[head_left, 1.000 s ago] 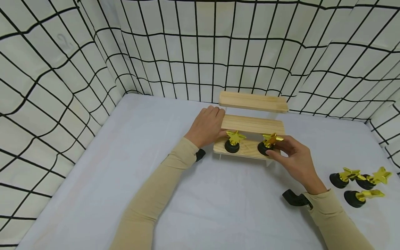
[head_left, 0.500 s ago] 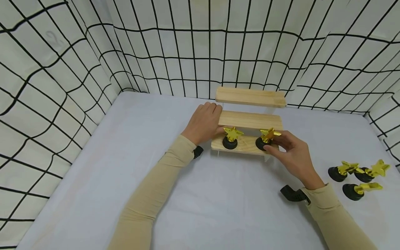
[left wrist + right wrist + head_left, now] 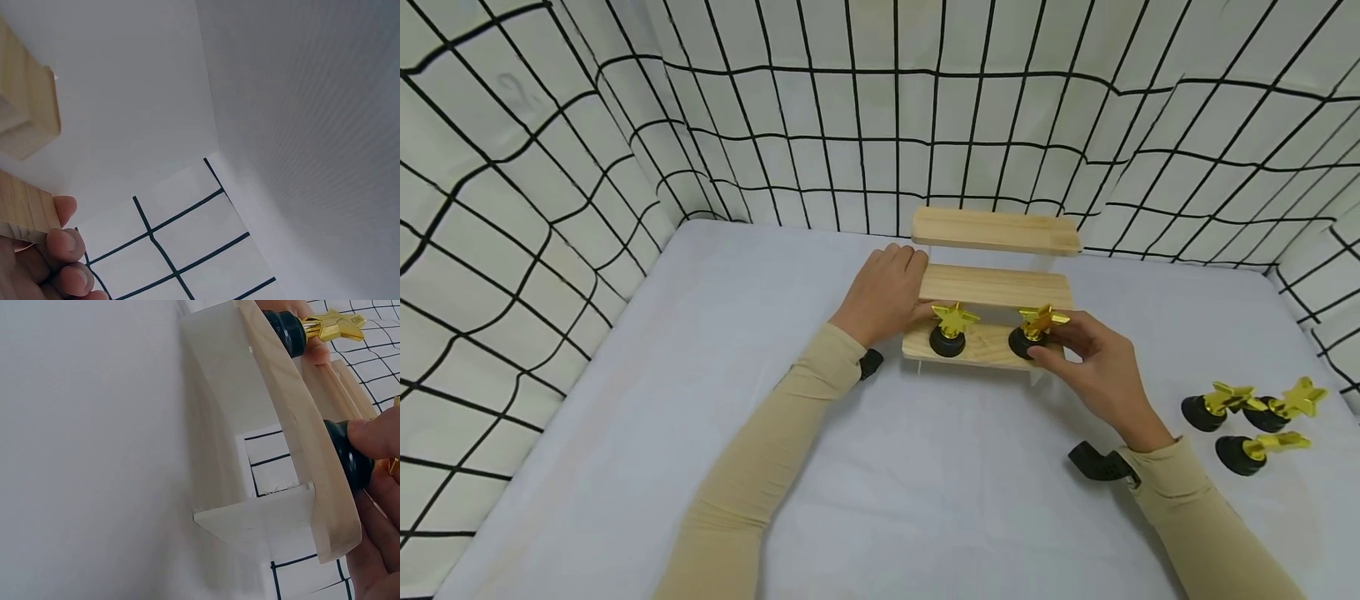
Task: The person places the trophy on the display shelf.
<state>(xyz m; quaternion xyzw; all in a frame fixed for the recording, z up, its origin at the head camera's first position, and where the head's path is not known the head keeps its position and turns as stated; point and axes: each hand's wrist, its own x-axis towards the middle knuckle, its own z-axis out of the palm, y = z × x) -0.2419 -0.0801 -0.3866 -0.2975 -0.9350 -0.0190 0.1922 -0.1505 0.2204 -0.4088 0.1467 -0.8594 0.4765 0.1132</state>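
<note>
A three-tier wooden display stand (image 3: pixel 996 285) stands toward the back of the table. My left hand (image 3: pixel 883 296) grips the left end of its middle board; in the left wrist view the fingertips (image 3: pixel 65 245) curl at the board's end. On the lowest board are two small trophies, each a gold star on a round black base. One trophy (image 3: pixel 950 337) stands upright near the left end, beside my left thumb. The other trophy (image 3: pixel 1028 337) is at the right end, its black base (image 3: pixel 350 453) against the board, pinched between thumb and fingers of my right hand (image 3: pixel 1105 371).
Three more star trophies lie at the right of the white-covered table, one in front (image 3: pixel 1243 454) and two behind, close together. White panels with a black grid (image 3: pixel 895 142) enclose the back and sides. The top board (image 3: pixel 996 231) holds nothing.
The head view has shifted a little, moving the whole scene up and left. Both hands keep their hold, and the trophies stay in the same places on the stand.
</note>
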